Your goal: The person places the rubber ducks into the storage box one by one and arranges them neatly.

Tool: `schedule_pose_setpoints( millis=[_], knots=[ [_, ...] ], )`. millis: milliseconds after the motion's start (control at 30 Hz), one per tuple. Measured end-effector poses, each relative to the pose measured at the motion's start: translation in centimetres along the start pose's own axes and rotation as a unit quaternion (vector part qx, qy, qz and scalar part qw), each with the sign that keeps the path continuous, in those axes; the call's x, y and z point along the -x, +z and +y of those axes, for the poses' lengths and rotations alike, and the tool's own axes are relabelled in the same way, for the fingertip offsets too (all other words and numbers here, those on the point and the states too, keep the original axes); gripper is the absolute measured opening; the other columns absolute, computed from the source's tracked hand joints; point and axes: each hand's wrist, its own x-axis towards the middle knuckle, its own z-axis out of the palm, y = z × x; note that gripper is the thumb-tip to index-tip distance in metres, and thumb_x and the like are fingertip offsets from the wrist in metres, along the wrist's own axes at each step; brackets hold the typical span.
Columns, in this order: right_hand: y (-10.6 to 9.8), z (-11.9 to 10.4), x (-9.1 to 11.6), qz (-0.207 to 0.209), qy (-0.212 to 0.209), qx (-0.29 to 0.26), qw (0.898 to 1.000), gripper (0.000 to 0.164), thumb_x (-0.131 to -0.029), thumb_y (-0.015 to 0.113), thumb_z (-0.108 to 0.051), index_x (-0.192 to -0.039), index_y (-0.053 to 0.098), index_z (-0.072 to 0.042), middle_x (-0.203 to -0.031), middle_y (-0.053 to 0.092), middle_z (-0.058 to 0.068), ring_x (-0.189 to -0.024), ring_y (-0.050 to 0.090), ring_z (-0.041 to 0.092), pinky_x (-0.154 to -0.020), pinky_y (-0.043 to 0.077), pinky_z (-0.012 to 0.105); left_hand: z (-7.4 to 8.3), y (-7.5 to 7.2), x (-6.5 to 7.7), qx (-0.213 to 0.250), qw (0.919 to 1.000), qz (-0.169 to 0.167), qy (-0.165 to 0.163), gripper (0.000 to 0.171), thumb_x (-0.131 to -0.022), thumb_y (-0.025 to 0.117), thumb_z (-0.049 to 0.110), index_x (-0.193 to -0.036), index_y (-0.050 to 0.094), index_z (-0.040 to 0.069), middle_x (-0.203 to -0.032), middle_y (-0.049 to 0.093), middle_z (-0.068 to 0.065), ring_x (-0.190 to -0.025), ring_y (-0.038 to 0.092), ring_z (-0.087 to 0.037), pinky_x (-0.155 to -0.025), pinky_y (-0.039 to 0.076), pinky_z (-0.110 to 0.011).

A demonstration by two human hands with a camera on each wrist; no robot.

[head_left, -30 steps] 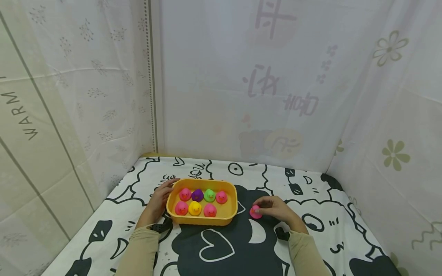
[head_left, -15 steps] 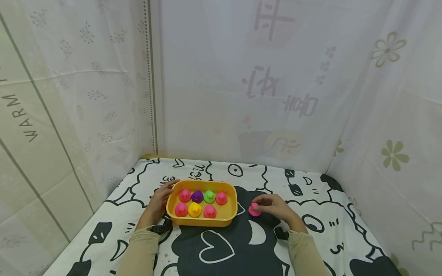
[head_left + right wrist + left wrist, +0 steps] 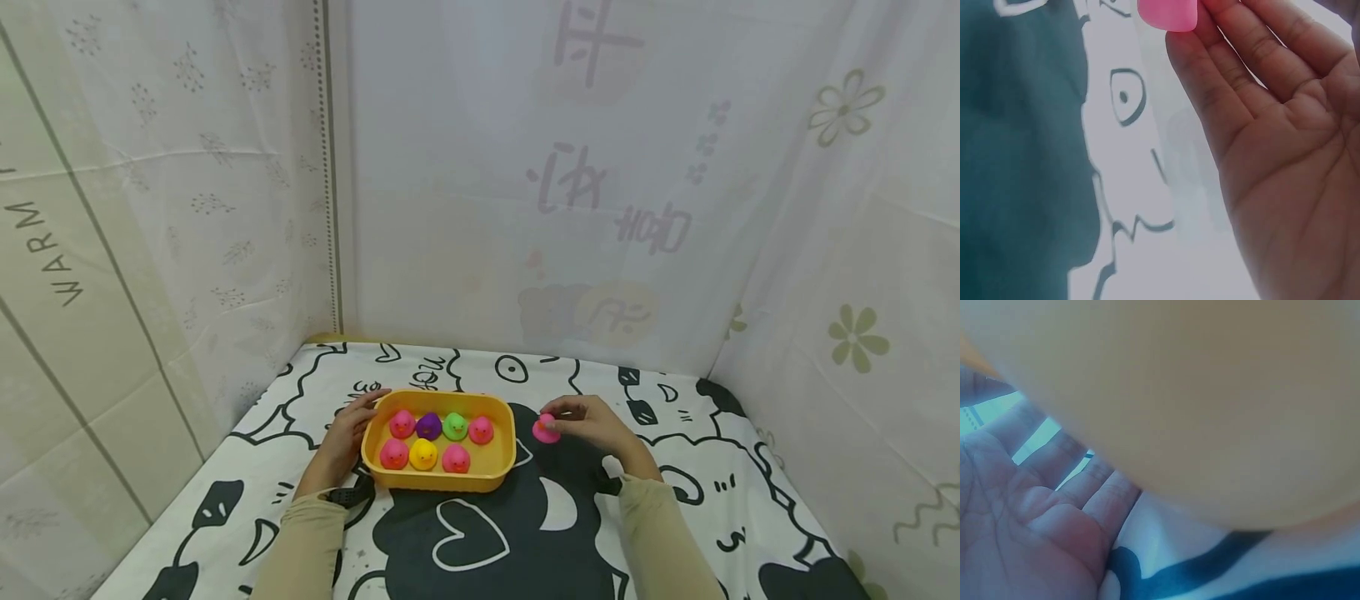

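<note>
My right hand point(image 3: 594, 421) pinches a small pink rubber duck point(image 3: 546, 428) at its fingertips, to the right of a yellow tray point(image 3: 480, 482). In the right wrist view only part of the pink duck point(image 3: 1169, 14) shows at the top edge. My left hand point(image 3: 347, 435) rests against the tray's left end, fingers reaching toward its far corner. The left wrist view shows those fingers fairly straight along the tray wall point(image 3: 1210, 412). Inside the tray sit several ducks in two rows: pink ones point(image 3: 456, 458), a purple one point(image 3: 429, 426), a green one point(image 3: 455, 427) and a yellow one point(image 3: 423, 454).
A white cloth with black cartoon drawings point(image 3: 472, 533) covers the table. Pale printed curtains point(image 3: 450, 208) hang along the back and both sides. A dark band point(image 3: 348, 496) is around the left wrist.
My right hand has moved away from me and slightly left, carrying the pink duck with it. The left hand, the tray and the ducks inside have stayed in place.
</note>
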Motion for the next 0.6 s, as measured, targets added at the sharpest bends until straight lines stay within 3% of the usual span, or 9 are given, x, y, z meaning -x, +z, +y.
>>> schedule_pose_setpoints(
  millis=[200,400,600],
  knots=[
    [0.1,-2.4,-1.8,-0.03,-0.036,0.015,0.999,0.026,-0.089,0.077,-0.029,-0.113,0.074,-0.019,-0.111,0.071,0.001,-0.105,0.068,0.022,-0.091,0.056,0.036,0.0,0.0,0.0,-0.001,1.0,-0.002,0.001,0.052,-0.1,0.044,0.021,-0.152,0.044,0.019,-0.155,0.041,-0.009,-0.135,0.047,-0.032,-0.111,0.039,-0.043],
    [1.1,-3.7,-3.3,-0.06,-0.043,0.018,0.997,0.024,-0.089,0.076,-0.027,-0.111,0.075,-0.018,-0.109,0.072,0.0,-0.101,0.068,0.02,-0.09,0.057,0.034,-0.1,-0.1,0.0,0.002,1.0,-0.004,-0.002,0.052,-0.1,0.043,0.021,-0.151,0.044,0.018,-0.155,0.042,-0.01,-0.135,0.047,-0.033,-0.112,0.038,-0.045],
    [2.1,-4.3,-4.4,-0.084,-0.073,0.01,0.994,0.025,-0.09,0.075,-0.019,-0.113,0.074,-0.008,-0.108,0.073,0.004,-0.1,0.069,0.021,-0.092,0.056,0.036,-0.1,-0.1,0.0,-0.001,1.0,-0.003,0.002,0.052,-0.1,0.042,0.021,-0.152,0.043,0.018,-0.155,0.041,-0.01,-0.135,0.047,-0.033,-0.112,0.039,-0.045]
  ],
)
